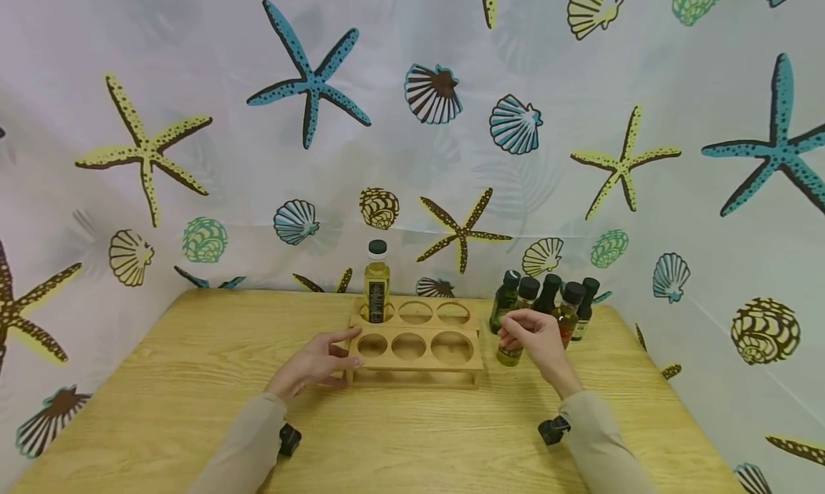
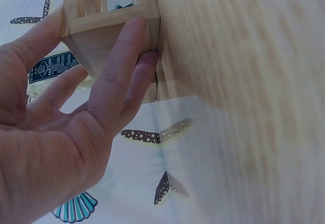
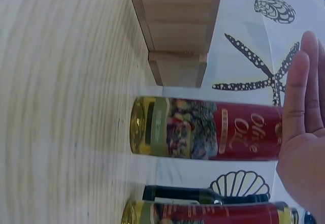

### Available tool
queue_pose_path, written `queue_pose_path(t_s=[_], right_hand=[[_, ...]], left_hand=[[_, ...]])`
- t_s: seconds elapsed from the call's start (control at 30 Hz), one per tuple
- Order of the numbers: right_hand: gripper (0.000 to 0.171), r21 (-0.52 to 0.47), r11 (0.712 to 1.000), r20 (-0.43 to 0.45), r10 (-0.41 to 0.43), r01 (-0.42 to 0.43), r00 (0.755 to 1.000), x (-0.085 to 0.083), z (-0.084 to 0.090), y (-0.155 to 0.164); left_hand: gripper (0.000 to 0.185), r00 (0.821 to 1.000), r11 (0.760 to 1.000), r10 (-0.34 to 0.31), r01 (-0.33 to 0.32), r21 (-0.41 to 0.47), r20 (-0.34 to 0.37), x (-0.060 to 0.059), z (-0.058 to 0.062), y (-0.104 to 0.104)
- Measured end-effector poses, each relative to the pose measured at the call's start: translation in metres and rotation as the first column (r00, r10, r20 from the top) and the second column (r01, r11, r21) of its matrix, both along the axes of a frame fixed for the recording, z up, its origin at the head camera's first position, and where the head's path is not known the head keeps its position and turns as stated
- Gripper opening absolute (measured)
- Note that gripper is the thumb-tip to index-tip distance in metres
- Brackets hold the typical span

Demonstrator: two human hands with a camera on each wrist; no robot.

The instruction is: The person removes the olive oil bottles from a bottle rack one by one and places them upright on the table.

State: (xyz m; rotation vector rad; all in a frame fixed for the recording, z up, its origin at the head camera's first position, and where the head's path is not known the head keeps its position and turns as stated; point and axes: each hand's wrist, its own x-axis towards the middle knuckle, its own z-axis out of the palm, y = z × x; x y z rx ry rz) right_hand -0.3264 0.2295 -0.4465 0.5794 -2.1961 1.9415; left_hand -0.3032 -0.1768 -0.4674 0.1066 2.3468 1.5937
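A wooden bottle rack (image 1: 412, 369) with two rows of round holes stands on the table. My left hand (image 1: 316, 364) touches its left end, fingertips spread on the wood; in the left wrist view the fingers (image 2: 114, 76) lie along the end panel. A bottle of yellow oil (image 1: 377, 279) stands in the rack's back left hole. My right hand (image 1: 538, 340) is at the upper part of an olive oil bottle (image 3: 203, 129) beside the rack's right end. Its fingers look fairly straight across the bottle's top in the right wrist view, and firm contact is not visible.
Behind and right of that bottle stand a second olive oil bottle (image 1: 571, 304) and several dark bottles, including a green one (image 1: 503, 301) and one at the far right (image 1: 585, 308). A patterned curtain (image 1: 412, 157) surrounds the wooden table (image 1: 412, 437).
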Motion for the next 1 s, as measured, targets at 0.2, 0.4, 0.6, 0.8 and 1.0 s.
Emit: queue_pose_path(t_s=[0.2, 0.4, 0.6, 0.8, 1.0], right_hand=[[0.023, -0.015, 1.0, 0.017, 0.024, -0.024, 1.0, -0.002, -0.004, -0.014], [0.025, 0.04, 0.998, 0.08, 0.046, -0.049, 0.996, -0.006, -0.005, -0.025], [0.035, 0.15, 0.981, 0.177, 0.099, -0.126, 0.979, -0.011, -0.005, -0.037], [0.041, 0.201, 0.948, 0.266, 0.19, -0.247, 0.945, -0.017, -0.007, -0.048], [0.04, 0.201, 0.934, 0.316, 0.223, -0.295, 0.922, -0.021, -0.003, -0.062]], left_hand=[[0.074, 1.0, 1.0, -0.012, 0.012, 0.0, -0.006, 0.0, -0.001, 0.0], [0.074, 0.999, 0.999, -0.035, 0.035, 0.001, -0.013, 0.001, 0.0, 0.0], [0.074, 1.0, 1.0, -0.025, 0.025, -0.001, -0.006, 0.0, 0.0, 0.0], [0.073, 1.0, 1.0, 0.001, -0.001, -0.006, -0.002, -0.001, 0.0, 0.001], [0.074, 1.0, 1.0, -0.017, 0.017, -0.002, -0.004, 0.0, 0.002, 0.0]])
